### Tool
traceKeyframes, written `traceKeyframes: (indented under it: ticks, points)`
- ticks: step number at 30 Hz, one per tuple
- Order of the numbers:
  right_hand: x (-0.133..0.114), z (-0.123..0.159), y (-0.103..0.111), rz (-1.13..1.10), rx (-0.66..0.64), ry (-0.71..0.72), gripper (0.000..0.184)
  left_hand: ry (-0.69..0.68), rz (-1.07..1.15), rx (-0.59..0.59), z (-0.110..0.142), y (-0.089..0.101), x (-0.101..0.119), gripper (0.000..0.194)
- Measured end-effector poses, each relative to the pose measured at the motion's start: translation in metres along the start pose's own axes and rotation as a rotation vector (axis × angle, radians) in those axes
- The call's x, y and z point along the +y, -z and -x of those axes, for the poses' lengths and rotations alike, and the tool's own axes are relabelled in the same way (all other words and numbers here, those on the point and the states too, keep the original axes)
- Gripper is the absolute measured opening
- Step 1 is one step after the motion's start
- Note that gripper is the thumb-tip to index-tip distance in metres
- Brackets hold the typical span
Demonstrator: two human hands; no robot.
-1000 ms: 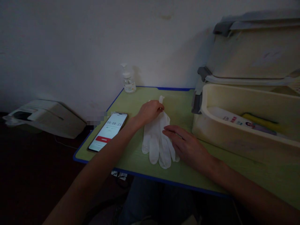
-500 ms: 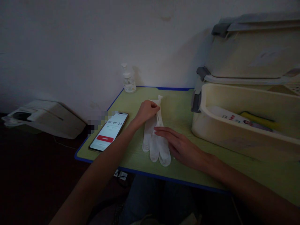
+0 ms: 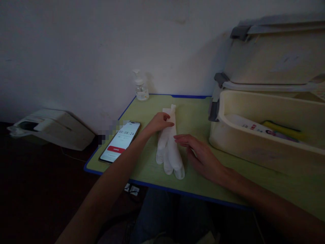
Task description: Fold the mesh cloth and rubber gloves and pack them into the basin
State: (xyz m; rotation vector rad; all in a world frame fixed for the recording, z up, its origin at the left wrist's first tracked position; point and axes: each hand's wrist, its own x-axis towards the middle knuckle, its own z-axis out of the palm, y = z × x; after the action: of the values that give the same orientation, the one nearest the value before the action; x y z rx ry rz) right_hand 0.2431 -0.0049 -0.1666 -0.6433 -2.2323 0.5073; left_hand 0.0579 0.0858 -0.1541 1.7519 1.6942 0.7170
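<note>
White socks (image 3: 169,147) lie overlapped on the green tabletop, cuffs toward the wall and rounded toes fanned toward me. My left hand (image 3: 160,122) rests over their upper part, thumb and fingers apart, pinching nothing that I can see. At the socks' right edge is my right hand (image 3: 196,150), its fingers stretched out and their tips touching or just beside the fabric. Part of the socks is hidden under my left hand.
Left of my forearm lies a phone (image 3: 120,142) showing a timer. A pump bottle (image 3: 141,89) stands at the back corner. On the right sits an open cream storage box (image 3: 241,142) with a printed packet (image 3: 256,128) and something yellow inside. A white bin-like container (image 3: 63,128) is at far left.
My left fingers have opened from a pinch on the sock fabric. My right hand has drawn slightly right, off the middle of the socks to their edge.
</note>
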Motion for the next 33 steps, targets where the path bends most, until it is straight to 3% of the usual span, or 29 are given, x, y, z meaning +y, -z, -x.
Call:
traceKeyframes:
  ticks: [5, 10, 13, 18, 26, 29, 33]
  points:
    - [0.003, 0.003, 0.001, 0.09, -0.057, -0.038, 0.04, 0.122, 0.14, -0.082, 0.009, 0.007, 0.007, 0.054]
    - [0.001, 0.004, -0.001, 0.169, -0.166, -0.01, 0.04, 0.155, 0.25, -0.276, 0.021, 0.019, 0.021, 0.051]
    - [0.002, 0.005, -0.003, 0.226, -0.184, 0.012, 0.037, 0.145, 0.278, -0.333, 0.023, 0.023, 0.022, 0.052]
    - [0.002, 0.006, -0.004, 0.3, -0.171, 0.062, 0.034, 0.093, 0.367, -0.377, 0.022, 0.026, 0.017, 0.062]
    - [0.003, 0.006, -0.005, 0.341, -0.176, 0.119, 0.029, 0.014, 0.435, -0.496, 0.024, 0.025, 0.012, 0.095]
    - [0.002, 0.006, -0.005, 0.346, -0.191, 0.119, 0.028, -0.093, 0.422, -0.508, 0.024, 0.022, 0.01, 0.1]
    - [0.001, 0.006, -0.004, 0.365, -0.207, 0.122, 0.029, -0.133, 0.315, -0.505, 0.024, 0.022, 0.009, 0.102]
